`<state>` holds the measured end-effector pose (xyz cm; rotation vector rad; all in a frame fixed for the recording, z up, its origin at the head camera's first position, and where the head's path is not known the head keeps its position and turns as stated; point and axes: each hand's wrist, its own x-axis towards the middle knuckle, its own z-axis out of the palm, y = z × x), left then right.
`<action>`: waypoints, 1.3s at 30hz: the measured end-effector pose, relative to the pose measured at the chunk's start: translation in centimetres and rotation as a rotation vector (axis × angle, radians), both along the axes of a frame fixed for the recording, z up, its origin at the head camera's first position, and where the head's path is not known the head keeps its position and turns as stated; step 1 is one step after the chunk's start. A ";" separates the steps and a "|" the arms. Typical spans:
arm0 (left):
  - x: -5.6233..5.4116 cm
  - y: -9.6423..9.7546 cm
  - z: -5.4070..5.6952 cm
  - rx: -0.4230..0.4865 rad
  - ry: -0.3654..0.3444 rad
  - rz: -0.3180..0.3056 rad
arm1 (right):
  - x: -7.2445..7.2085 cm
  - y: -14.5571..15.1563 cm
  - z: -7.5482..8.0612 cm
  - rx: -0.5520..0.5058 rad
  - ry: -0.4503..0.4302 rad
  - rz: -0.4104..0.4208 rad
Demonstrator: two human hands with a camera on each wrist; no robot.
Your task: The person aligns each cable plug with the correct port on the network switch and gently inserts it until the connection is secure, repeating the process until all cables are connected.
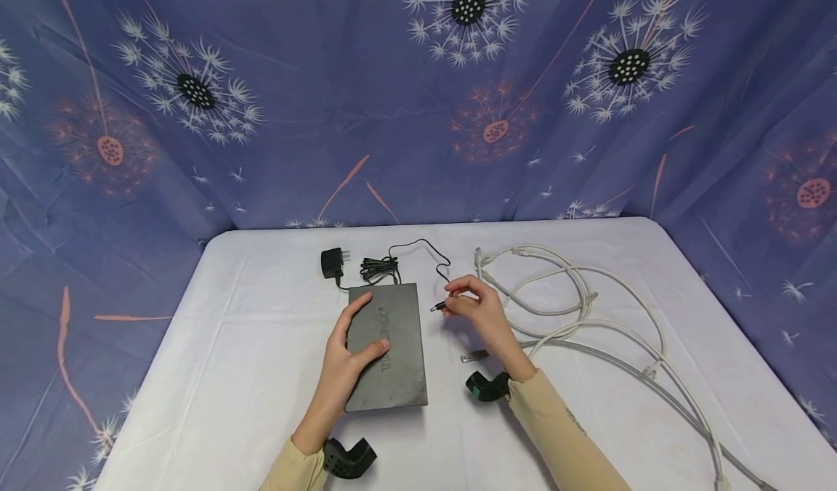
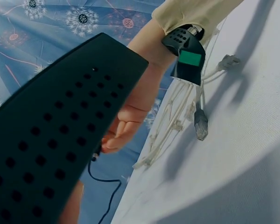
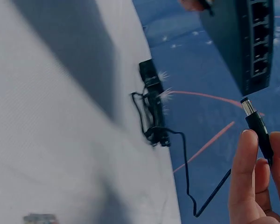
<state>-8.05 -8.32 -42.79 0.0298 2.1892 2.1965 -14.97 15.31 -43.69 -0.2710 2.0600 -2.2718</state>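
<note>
My left hand holds a black network switch above the white table, thumb across the lettered top and fingers along its left edge. A row of ports shows on the switch in the right wrist view, and a side with vent holes in the left. To the right of the switch, my right hand pinches a black barrel plug between thumb and fingers. Its metal tip points toward the switch, near the port side's corner in the right wrist view. The plug's thin cord runs back to a power adapter.
Behind the switch lies the adapter's bundled cord. Loosely coiled white and grey network cables spread over the right side of the white table, with one clear connector near my right wrist. A patterned blue curtain surrounds the table.
</note>
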 end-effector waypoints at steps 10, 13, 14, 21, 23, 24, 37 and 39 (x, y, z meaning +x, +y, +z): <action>0.1 0.1 0.1 -0.001 0.007 -0.011 | 0.7 0.2 1.2 -0.030 0.060 0.007; 0.2 0.1 0.2 -0.001 0.005 -0.013 | 0.8 0.1 1.4 -0.035 0.061 -0.007; 0.2 0.1 0.2 0.000 0.003 -0.013 | 0.9 0.1 1.5 -0.037 0.059 -0.014; 0.4 0.3 0.5 0.017 0.001 -0.025 | 1.4 -0.1 2.1 -0.060 0.061 -0.024; 0.4 0.4 0.6 0.024 0.000 -0.028 | 1.5 -0.1 2.2 -0.062 0.062 -0.022; 0.4 0.4 0.6 0.024 0.000 -0.028 | 1.5 -0.1 2.3 -0.061 0.063 -0.024; 0.8 0.8 1.1 0.030 0.006 -0.049 | 1.9 -0.5 2.9 -0.084 0.103 -0.058; 0.8 0.8 1.1 0.029 0.006 -0.050 | 2.0 -0.5 2.9 -0.087 0.104 -0.066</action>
